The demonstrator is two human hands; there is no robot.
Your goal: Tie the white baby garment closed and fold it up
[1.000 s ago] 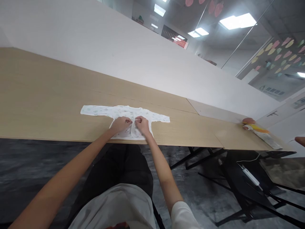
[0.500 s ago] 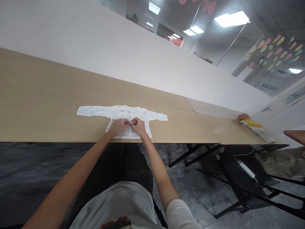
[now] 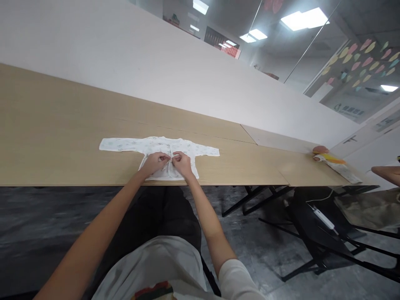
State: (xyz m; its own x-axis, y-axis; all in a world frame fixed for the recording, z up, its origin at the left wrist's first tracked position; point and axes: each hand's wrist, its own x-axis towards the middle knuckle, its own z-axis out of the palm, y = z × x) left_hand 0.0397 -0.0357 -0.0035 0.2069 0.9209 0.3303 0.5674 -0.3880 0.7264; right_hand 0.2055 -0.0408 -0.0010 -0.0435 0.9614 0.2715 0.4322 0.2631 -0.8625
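A small white baby shirt [image 3: 156, 144] with a faint print lies face up along the table's front edge, both sleeves spread sideways. My left hand [image 3: 155, 163] rests over its lower front, thumb and fingertips pinched on the cloth near the front opening. Close against it, my right hand [image 3: 182, 163] pinches the other side of the same opening, its index finger bent above the thumb. The fingertips of both hands almost meet at the middle. Any fastener between them is too small to make out.
The long wooden table [image 3: 62, 121] runs along a white wall [image 3: 156, 75]. At its far right lie a doll-like figure [image 3: 321, 151] and yellow and white cloth. A black chair [image 3: 321, 229] holding a white power strip [image 3: 324, 218] stands right, near another person's arm [image 3: 387, 173].
Both hands stay at the shirt's front opening. The right fingers have shifted slightly, the index finger lifting a little. The shirt has hardly moved.
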